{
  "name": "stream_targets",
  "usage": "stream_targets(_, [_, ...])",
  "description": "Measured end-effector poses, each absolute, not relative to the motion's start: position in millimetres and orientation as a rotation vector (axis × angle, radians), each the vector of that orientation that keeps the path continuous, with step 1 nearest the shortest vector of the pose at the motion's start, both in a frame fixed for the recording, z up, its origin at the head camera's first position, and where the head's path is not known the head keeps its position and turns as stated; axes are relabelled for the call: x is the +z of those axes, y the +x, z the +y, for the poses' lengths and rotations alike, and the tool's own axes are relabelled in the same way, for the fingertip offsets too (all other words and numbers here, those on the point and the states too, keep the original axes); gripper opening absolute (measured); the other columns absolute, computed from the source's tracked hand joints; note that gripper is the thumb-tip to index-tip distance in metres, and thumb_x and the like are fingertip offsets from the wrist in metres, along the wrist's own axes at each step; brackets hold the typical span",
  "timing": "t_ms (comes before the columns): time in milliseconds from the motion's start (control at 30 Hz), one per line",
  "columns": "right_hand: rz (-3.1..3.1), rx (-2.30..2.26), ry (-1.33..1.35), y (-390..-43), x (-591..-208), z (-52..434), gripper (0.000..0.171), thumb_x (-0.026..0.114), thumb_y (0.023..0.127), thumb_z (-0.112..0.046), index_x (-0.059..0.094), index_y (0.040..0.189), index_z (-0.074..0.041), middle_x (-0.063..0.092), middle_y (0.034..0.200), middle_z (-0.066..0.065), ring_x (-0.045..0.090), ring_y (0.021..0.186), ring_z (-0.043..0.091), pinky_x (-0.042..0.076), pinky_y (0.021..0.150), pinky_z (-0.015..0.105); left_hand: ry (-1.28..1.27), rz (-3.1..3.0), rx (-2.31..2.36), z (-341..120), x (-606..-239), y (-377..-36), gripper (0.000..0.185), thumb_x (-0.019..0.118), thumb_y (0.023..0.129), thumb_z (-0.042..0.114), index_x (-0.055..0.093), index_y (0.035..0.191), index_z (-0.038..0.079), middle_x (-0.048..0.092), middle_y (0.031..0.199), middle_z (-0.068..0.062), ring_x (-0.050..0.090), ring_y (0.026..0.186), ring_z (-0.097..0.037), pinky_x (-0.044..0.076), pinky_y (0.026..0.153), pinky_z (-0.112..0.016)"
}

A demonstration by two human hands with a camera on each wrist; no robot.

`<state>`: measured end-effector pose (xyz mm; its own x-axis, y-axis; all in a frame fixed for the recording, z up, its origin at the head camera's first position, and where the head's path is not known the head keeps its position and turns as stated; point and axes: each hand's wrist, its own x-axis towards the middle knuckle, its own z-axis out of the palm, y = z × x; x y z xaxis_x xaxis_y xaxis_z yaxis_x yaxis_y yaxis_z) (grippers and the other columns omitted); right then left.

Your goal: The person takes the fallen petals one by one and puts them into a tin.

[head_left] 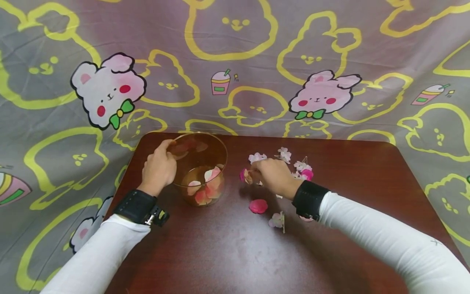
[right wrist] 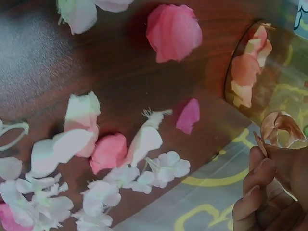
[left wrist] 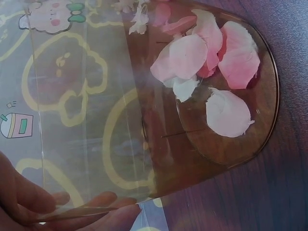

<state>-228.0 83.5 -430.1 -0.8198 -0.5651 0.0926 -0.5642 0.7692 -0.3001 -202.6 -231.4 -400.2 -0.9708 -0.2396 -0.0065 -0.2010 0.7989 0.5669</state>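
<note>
A clear glass container [head_left: 221, 160] stands on the dark wooden table [head_left: 220, 253], with several pink and white petals [head_left: 205, 190] lying in its bottom [left wrist: 226, 113]. My left hand [head_left: 169, 149] pinches the container's near-left rim, thumb and fingers [left wrist: 96, 207] on either side of the glass wall [left wrist: 96, 120]. To the right of the container, my right hand [head_left: 253, 173] pinches a curled pale pink petal [right wrist: 284, 127] in its fingertips [right wrist: 260, 163], just above the table. The container [right wrist: 274, 77] stands a little way from that hand.
Loose petals and small white-pink blossoms [head_left: 293, 163] lie scattered behind and beside my right hand [right wrist: 96, 192]. A deep pink petal [head_left: 258, 206] lies nearer me [right wrist: 174, 31]. A bunny-print cloth [head_left: 235, 61] hangs behind and around the table.
</note>
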Motion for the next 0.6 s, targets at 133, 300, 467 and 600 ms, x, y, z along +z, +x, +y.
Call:
stream_targets(133, [2.963, -0.524, -0.968, -229, -423, 83, 0.013, 0.074, 0.093, -0.02, 0.076, 0.102, -0.012, 0.07, 0.08, -0.001, 0.059, 0.068, 0.014, 0.046, 0.058, 0.025, 0.356, -2.917, -0.908, -231, -400, -203, 0.047, 0.029, 0.106, 0.02, 0.044, 0.15, 0.021, 0.063, 0.128, -0.025, 0.063, 0.088, -0.043, 0.042, 0.063, -0.044])
stream_targets(300, [2.952, -0.573, -0.982, -230, -413, 81, 0.015, 0.073, 0.093, -0.021, 0.076, 0.104, -0.01, 0.071, 0.082, 0.0, 0.06, 0.071, 0.014, 0.048, 0.061, 0.026, 0.352, -2.913, -0.904, -231, -399, -203, 0.046, 0.03, 0.105, 0.02, 0.045, 0.149, 0.02, 0.064, 0.127, -0.025, 0.063, 0.087, -0.042, 0.042, 0.062, -0.043])
stream_targets(467, [2.972, -0.629, -1.01, -232, -402, 77, 0.015, 0.072, 0.094, -0.018, 0.077, 0.106, -0.012, 0.075, 0.089, 0.001, 0.064, 0.076, 0.015, 0.052, 0.066, 0.029, 0.362, -2.92, -0.911, -231, -399, -202, 0.047, 0.029, 0.105, 0.02, 0.044, 0.15, 0.021, 0.063, 0.128, -0.025, 0.063, 0.088, -0.043, 0.042, 0.062, -0.043])
stream_targets(600, [3.017, -0.634, -1.045, -234, -393, 75, 0.017, 0.072, 0.094, -0.018, 0.077, 0.108, -0.012, 0.077, 0.097, 0.001, 0.066, 0.08, 0.015, 0.052, 0.066, 0.031, 0.362, -2.921, -0.913, -231, -399, -202, 0.047, 0.029, 0.105, 0.02, 0.044, 0.15, 0.021, 0.063, 0.129, -0.025, 0.063, 0.089, -0.043, 0.042, 0.062, -0.044])
